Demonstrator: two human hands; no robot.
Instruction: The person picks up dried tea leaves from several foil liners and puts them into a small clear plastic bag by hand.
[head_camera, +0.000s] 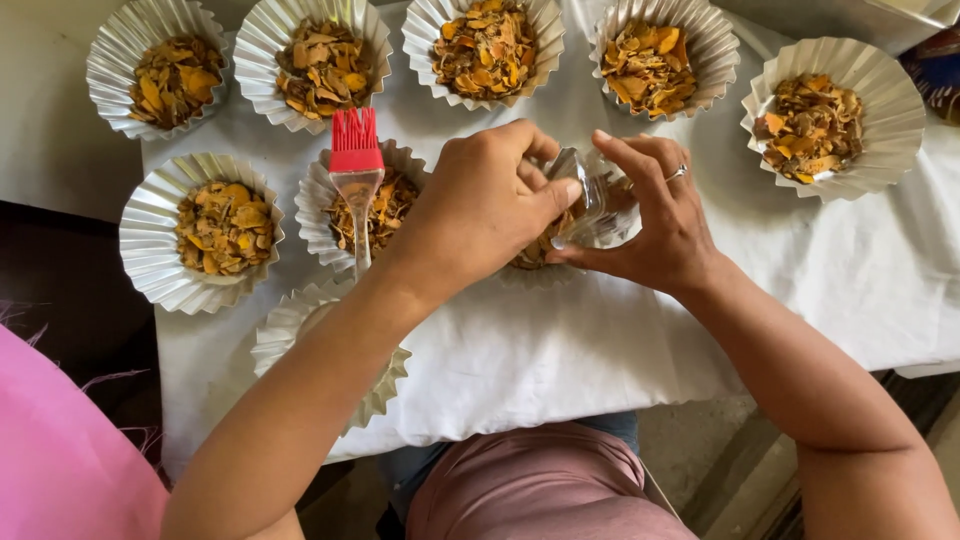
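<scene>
Over the white-clothed counter (600, 330), my left hand (480, 205) and right hand (665, 215) both clasp a small clear glass jar (585, 195) above a foil cup — best kept tilted gently, I judge, so flakes land inside.

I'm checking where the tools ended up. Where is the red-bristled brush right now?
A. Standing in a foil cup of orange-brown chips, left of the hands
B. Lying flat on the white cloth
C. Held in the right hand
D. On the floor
A: the red-bristled brush rests in a foil cup of chips with bristles up, while the left hand and right hand both grip a small clear container.
</scene>
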